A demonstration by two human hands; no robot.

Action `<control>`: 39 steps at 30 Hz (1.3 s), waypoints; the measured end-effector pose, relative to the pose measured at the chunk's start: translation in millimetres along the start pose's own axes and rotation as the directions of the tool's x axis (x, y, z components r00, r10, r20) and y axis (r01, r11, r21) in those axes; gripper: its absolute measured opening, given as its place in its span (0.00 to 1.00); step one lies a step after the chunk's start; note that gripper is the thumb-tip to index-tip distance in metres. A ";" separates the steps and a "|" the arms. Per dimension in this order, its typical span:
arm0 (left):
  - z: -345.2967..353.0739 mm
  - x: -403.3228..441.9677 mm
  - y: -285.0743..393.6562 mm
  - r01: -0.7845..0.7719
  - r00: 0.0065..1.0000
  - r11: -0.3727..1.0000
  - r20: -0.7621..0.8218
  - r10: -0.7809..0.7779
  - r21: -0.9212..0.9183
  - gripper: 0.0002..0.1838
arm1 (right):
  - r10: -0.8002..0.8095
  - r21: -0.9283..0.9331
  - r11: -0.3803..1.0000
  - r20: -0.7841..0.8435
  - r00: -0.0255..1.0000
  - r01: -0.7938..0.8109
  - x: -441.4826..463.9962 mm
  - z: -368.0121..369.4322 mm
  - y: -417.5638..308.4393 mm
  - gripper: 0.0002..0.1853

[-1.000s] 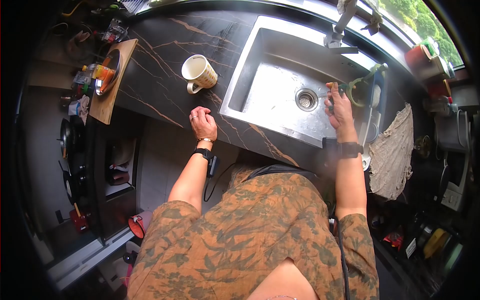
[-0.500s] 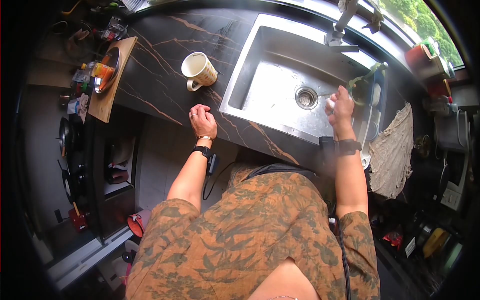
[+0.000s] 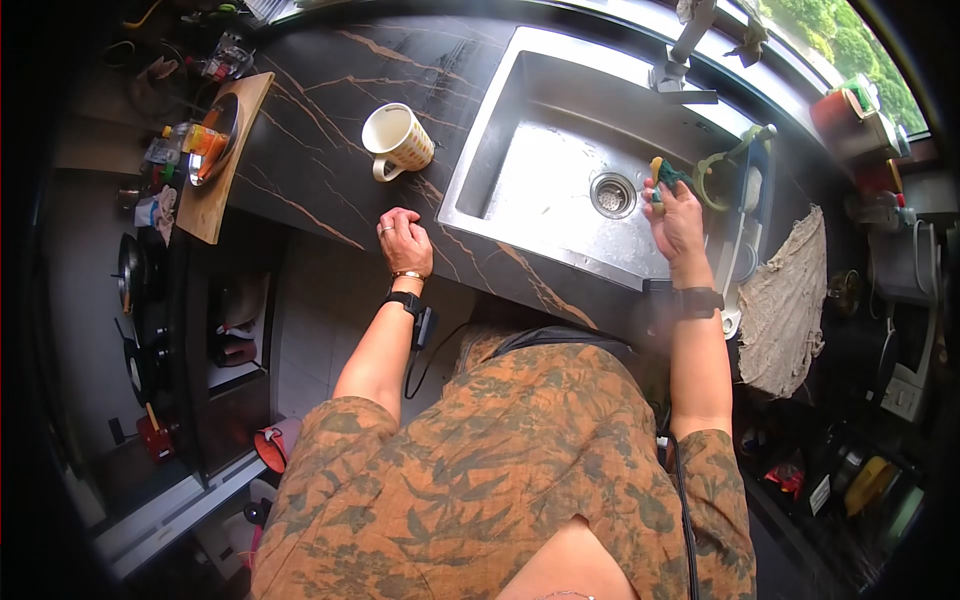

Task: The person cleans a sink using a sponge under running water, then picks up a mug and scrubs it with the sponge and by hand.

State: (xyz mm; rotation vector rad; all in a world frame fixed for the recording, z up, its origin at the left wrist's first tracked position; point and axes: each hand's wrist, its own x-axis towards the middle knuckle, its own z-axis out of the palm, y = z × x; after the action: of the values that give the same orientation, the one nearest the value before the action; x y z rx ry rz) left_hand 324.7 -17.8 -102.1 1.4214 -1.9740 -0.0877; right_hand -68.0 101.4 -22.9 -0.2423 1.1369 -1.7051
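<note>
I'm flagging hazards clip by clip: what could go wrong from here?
The sponge is held out at the fingers of the right hand, so it might slip and drop into the sink, perhaps near the drain.

The mug stands upright just beyond the left hand; a careless push could knock it over.

The dark band on the right wrist is close to the sink and might get wet.

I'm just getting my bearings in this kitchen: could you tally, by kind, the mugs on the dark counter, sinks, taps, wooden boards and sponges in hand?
Mug: 1
Sink: 1
Tap: 1
Wooden board: 1
Green-and-yellow sponge, in the right hand: 1
Total: 5
</note>
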 end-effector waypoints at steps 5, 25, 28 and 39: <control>0.9 -0.6 -1.2 -0.006 1.000 1.000 -0.004 0.006 0.005 0.06 | -0.017 -0.009 1.000 -0.127 0.992 0.016 1.8 4.3 -0.1 0.11; -0.4 1.0 2.7 0.002 1.000 1.000 -0.023 -0.002 -0.002 0.05 | 0.048 -0.035 0.998 -0.071 0.996 -0.051 -7.0 7.9 -12.3 0.17; -1.0 0.9 3.1 0.014 1.000 1.000 -0.013 -0.014 -0.004 0.05 | 0.083 -0.058 0.994 -0.141 0.987 -0.092 -7.2 11.9 -14.3 0.28; 1.1 0.7 0.5 0.008 1.000 1.000 -0.027 -0.008 0.002 0.05 | 0.013 -0.096 0.994 -0.433 0.902 -0.060 -4.6 37.7 -11.1 0.27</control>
State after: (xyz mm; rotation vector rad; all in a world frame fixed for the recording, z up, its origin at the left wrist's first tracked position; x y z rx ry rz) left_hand 323.6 -18.6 -102.3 1.4244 -1.9475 -0.0699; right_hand -49.2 84.1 7.4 0.1015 1.5500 -1.7122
